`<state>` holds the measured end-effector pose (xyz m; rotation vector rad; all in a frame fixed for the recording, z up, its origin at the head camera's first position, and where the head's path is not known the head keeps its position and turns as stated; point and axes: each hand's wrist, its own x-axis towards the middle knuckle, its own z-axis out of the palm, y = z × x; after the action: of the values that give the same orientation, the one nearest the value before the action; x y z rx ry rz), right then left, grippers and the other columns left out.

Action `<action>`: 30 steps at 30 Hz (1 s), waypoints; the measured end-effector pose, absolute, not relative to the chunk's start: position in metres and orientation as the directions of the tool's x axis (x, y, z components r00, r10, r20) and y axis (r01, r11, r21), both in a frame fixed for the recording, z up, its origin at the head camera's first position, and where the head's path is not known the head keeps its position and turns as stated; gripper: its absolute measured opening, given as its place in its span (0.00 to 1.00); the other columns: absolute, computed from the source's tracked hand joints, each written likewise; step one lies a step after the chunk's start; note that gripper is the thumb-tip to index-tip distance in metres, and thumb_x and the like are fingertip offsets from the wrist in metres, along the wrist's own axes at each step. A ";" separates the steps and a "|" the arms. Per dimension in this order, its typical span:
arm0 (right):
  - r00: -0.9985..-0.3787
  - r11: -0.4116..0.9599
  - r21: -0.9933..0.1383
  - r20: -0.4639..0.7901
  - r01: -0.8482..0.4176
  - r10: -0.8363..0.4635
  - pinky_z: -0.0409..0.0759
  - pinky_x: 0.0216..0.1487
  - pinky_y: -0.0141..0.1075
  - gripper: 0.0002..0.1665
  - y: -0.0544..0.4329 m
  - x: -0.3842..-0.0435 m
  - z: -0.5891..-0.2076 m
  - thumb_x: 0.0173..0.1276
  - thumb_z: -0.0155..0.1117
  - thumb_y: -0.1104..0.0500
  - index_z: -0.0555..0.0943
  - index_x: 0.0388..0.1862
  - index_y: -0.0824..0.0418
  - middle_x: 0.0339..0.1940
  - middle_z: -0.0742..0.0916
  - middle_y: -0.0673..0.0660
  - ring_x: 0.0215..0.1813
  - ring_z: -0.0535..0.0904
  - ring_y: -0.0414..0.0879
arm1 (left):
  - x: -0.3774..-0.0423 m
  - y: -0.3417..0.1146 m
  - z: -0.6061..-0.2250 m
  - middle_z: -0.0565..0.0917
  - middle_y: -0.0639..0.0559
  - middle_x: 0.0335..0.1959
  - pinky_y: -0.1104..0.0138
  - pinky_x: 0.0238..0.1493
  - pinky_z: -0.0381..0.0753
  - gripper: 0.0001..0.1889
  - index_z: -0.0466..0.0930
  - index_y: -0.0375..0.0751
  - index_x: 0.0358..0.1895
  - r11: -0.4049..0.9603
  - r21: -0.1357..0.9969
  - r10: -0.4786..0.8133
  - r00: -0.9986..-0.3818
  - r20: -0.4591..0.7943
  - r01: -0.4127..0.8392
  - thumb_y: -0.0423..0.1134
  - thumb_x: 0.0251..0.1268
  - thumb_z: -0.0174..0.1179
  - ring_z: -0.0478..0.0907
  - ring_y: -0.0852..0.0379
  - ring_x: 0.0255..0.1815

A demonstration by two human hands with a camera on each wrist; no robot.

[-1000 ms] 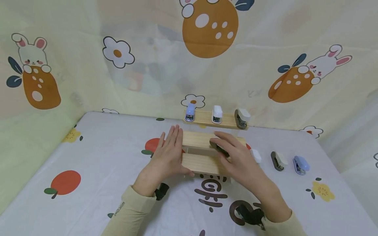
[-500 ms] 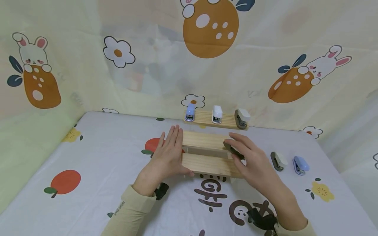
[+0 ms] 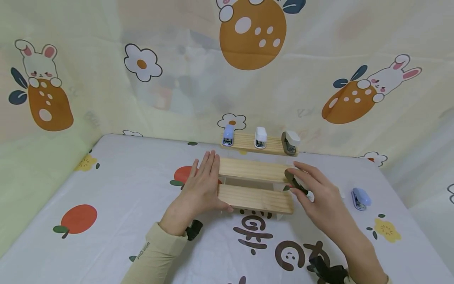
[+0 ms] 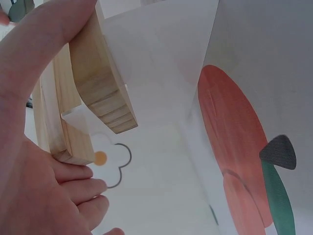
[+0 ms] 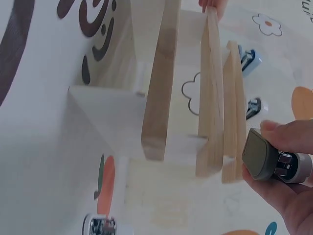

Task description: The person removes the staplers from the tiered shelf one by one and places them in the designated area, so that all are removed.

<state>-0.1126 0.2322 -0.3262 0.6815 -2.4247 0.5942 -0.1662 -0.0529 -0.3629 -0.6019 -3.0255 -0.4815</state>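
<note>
In the head view, two pale wooden slats (image 3: 255,198) lie parallel on top of a whitish translucent box (image 5: 107,115), with a gap between them. My left hand (image 3: 200,187) rests against their left ends, fingers straight and pointing away, thumb by the near slat. In the left wrist view, that hand's fingers (image 4: 80,188) lie by one slat end and the thumb crosses the other. My right hand (image 3: 322,201) pinches a mini stapler (image 5: 261,156) with a dark olive base and a pale top. It is tilted, just off the slats' right end.
Behind the slats, a wooden strip (image 3: 244,141) bears a blue stapler (image 3: 228,135), a white stapler (image 3: 260,137) and an olive-and-white stapler (image 3: 291,142). Another blue stapler (image 3: 361,198) sits at the right on the printed tablecloth (image 3: 124,236). A patterned curtain (image 3: 177,98) rises behind.
My right hand has slid to the right with the stapler, from over the middle of the slats to their right end. It now covers staplers seen on the cloth earlier. My left hand stays put.
</note>
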 end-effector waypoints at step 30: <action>-0.834 0.885 -0.213 0.478 -0.414 -0.275 0.81 0.47 0.57 0.34 0.269 -0.100 -0.348 0.50 0.78 0.69 0.79 0.59 0.67 0.58 0.80 0.68 0.55 0.80 0.64 | -0.166 -0.054 -0.364 0.41 0.40 0.82 0.48 0.82 0.36 0.78 0.38 0.32 0.79 0.871 0.306 0.377 -0.922 0.088 0.385 0.67 0.29 0.79 0.35 0.46 0.84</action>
<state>-0.1004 0.2686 -0.3475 0.5029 -2.6091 0.4306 -0.1662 -0.0543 -0.3642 -0.6133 -3.0138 -0.5005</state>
